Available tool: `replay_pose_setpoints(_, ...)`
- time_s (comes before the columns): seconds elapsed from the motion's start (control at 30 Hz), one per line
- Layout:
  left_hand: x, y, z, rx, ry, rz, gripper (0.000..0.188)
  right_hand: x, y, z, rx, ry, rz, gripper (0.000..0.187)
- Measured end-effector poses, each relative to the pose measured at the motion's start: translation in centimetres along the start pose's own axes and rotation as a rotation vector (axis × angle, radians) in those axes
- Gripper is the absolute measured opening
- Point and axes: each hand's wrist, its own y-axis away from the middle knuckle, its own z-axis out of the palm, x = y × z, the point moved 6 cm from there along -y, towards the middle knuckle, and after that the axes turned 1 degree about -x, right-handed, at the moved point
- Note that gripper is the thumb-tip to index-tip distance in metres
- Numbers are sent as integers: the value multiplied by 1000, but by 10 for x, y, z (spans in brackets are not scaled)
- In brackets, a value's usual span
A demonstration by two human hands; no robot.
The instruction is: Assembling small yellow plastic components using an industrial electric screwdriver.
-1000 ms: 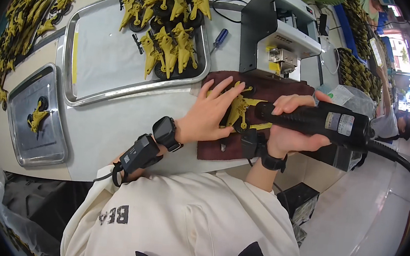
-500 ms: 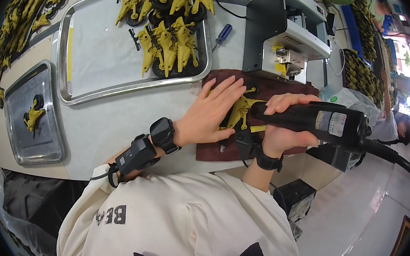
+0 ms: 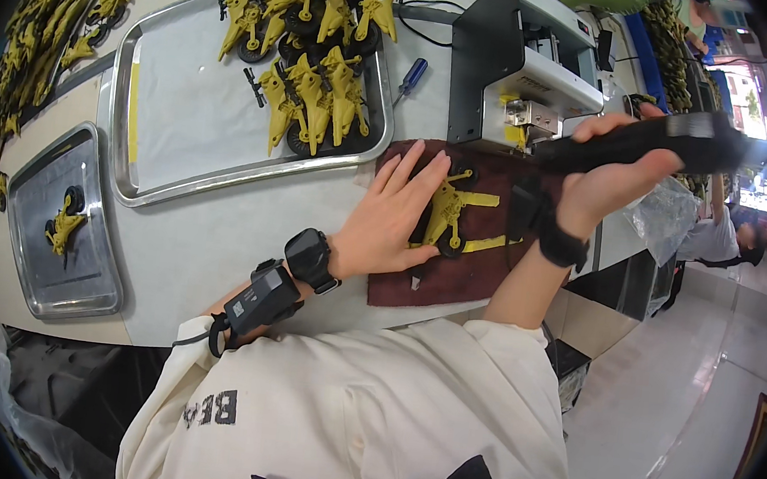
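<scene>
My left hand (image 3: 384, 219) lies flat on the left part of a yellow and black toy motorcycle (image 3: 446, 216), its fingers stretched out. The toy rests on its side on a dark red cloth (image 3: 481, 284), and two yellow strips stick out to its right. Part of it is hidden under my fingers. Raised to the right of the toy, my right hand (image 3: 605, 192) is wrapped round a thick black corded electric screwdriver (image 3: 637, 144), blurred by motion. The screwdriver's tip cannot be made out, and it is apart from the toy.
A large metal tray (image 3: 212, 200) with several toy motorcycles (image 3: 310, 94) lies at the back left, and a smaller tray (image 3: 106, 291) holds one more. Behind the cloth stand a blue screwdriver (image 3: 412, 76) and a boxy machine (image 3: 501, 75). A person (image 3: 720, 240) is at the far right.
My right hand has lifted the electric screwdriver off the toy motorcycle and carried it up and to the right, uncovering the toy's right side. My left hand has barely moved.
</scene>
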Motion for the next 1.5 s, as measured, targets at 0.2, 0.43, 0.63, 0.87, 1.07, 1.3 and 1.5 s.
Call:
replay_pose_setpoints(0.2,-5,2,4,3,30,2,98,-11,67,1,-72,-119,61,93)
replay_pose_setpoints(0.43,-4,1,2,4,7,-13,97,-29,-2,-14,100,8,-224,93)
replay_pose_setpoints(0.63,-2,0,1,1,-8,10,99,-6,-10,2,51,22,-54,73)
replay_pose_setpoints(0.87,-4,1,3,19,22,6,98,-14,60,2,-187,-246,87,91)
replay_pose_setpoints(1.07,-4,0,1,18,10,3,98,-14,76,21,-192,-302,-11,99)
replay_pose_setpoints(1.3,-5,0,1,6,25,-7,97,11,87,34,-237,-132,110,87)
replay_pose_setpoints(1.5,-4,-1,2,29,-3,11,92,20,100,46,-317,-125,185,91)
